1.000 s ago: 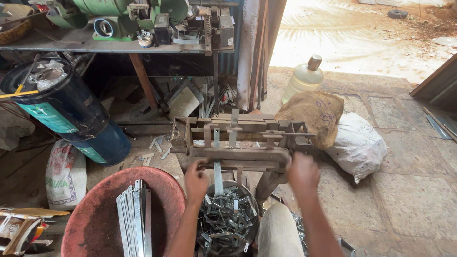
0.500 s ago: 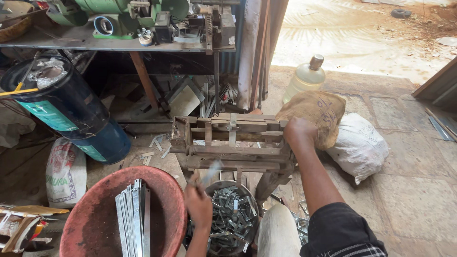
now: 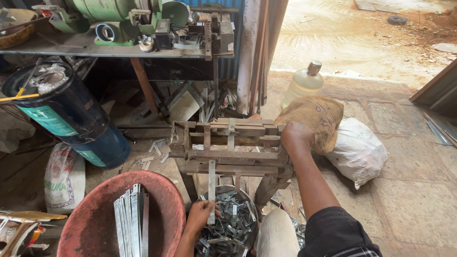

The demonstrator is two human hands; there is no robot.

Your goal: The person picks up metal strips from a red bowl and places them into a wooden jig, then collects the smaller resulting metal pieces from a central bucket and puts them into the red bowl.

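Observation:
A rusty hand-operated metal press (image 3: 228, 145) stands low on the floor in front of me. My right hand (image 3: 296, 135) grips the press at its right end. My left hand (image 3: 201, 213) holds a flat grey metal strip (image 3: 211, 192) upright, its top end reaching up into the press. Directly below sits a round metal bowl (image 3: 249, 200) filled with several small bent metal pieces (image 3: 228, 228). A red basin (image 3: 164, 209) at the lower left holds a bundle of long flat metal strips (image 3: 131, 219).
A dark blue drum (image 3: 66, 114) leans at the left, beside a printed sack (image 3: 64, 178). A workbench (image 3: 119, 50) with green machinery runs along the top. A burlap sack (image 3: 314, 119), white bag (image 3: 357, 150) and plastic jug (image 3: 304, 83) lie to the right.
My right hand moved from the press's near side up to its right end. My left hand dropped from the press to the bowl, holding a strip upright.

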